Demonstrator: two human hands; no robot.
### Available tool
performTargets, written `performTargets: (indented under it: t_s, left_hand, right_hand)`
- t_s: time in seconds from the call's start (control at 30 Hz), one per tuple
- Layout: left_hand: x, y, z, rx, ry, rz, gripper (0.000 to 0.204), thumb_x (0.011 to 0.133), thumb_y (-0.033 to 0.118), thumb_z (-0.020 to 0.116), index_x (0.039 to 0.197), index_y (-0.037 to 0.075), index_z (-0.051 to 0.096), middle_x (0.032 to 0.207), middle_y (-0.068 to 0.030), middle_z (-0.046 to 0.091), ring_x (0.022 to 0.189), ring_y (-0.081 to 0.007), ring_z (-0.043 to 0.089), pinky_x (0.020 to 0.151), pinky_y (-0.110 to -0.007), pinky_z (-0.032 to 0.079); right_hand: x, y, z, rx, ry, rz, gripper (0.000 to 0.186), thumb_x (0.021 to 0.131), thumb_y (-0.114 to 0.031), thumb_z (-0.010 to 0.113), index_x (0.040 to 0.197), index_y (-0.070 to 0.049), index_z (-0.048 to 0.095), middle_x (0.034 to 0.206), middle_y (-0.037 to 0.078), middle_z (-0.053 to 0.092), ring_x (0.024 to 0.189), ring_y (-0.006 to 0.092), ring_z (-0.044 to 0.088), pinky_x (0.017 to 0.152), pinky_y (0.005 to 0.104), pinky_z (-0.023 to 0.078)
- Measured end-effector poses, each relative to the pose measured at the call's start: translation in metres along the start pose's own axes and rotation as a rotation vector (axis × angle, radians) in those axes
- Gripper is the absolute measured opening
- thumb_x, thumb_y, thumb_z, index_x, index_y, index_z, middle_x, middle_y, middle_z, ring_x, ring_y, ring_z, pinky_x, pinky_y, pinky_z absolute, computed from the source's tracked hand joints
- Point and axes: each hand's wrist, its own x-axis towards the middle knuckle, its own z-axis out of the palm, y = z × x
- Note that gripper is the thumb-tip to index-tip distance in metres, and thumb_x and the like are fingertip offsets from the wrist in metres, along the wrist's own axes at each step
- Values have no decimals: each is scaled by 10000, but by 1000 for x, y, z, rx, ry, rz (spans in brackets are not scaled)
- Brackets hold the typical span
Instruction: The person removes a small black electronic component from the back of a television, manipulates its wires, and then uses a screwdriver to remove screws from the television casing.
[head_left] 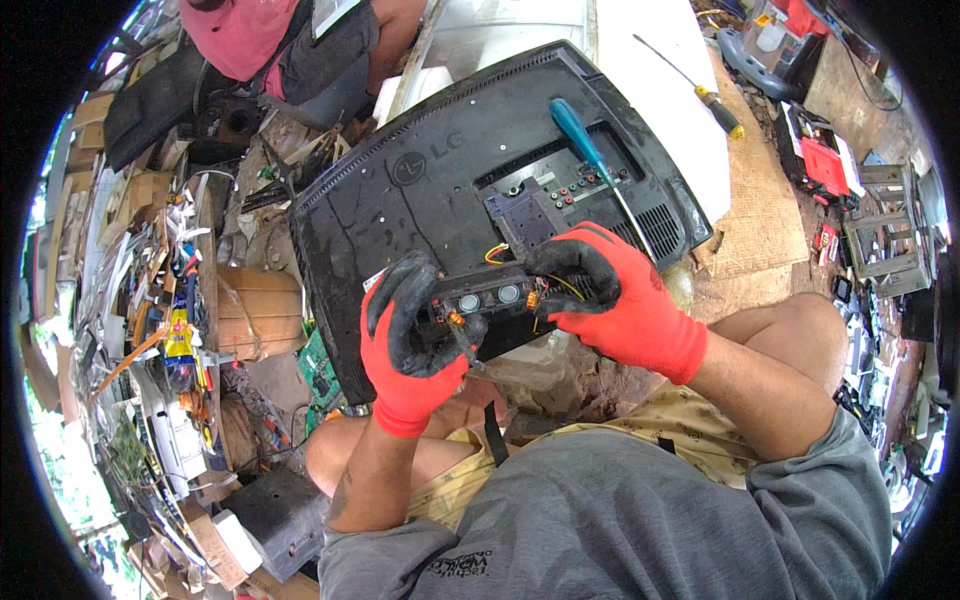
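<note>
Both my hands wear red gloves with black-coated fingers. Between them is a narrow black bar-shaped part [488, 300] with two round silvery discs, which looks like a speaker unit. Small orange pieces and thin wires show near both its ends. My left hand [408, 325] is closed around the left end, my right hand [615, 295] around the right end. Below the part lies a black flat-screen television [375, 225], back side up. A screwdriver with a blue handle [578, 132] rests across its socket panel. Yellow wires [497, 254] loop beside the part.
A yellow-and-black screwdriver [722, 115] lies on a white sheet [660, 60] beyond the television. Plywood [765, 200] is at the right, near a red-and-black box [822, 165]. Scrap and a cardboard box [258, 312] crowd the left. Another person in pink [240, 35] sits at the far left.
</note>
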Motion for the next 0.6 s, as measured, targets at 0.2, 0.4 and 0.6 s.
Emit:
performTargets:
  t_s: [0.2, 0.4, 0.6]
  left_hand:
    - [-1, 0, -1, -8, -27, 19, 637, 744, 182, 846, 1299, -3, 595, 1307, -172, 606, 1236, -321, 546, 1062, -422, 416]
    - [-1, 1, -2, 9, -27, 32, 679, 722, 202, 863, 1307, -12, 591, 1314, -174, 602, 1240, -322, 542, 1073, -428, 404]
    - [-2, 0, -2, 8, -29, 31, 708, 719, 220, 871, 1321, -15, 581, 1325, -182, 588, 1252, -326, 532, 1077, -432, 400]
  right_hand:
    - [-1, -1, 0, 24, 11, 19, 520, 651, 29, 786, 1146, -22, 634, 1079, 116, 628, 1021, 278, 633, 920, 360, 495]
    - [-2, 0, -1, 27, 4, 16, 514, 647, 34, 789, 1136, -23, 640, 1088, 118, 618, 1029, 276, 620, 927, 359, 491]
    - [-1, -3, 0, 54, 2, 37, 508, 641, 39, 789, 1125, -22, 647, 1090, 120, 617, 1024, 281, 617, 929, 362, 490]
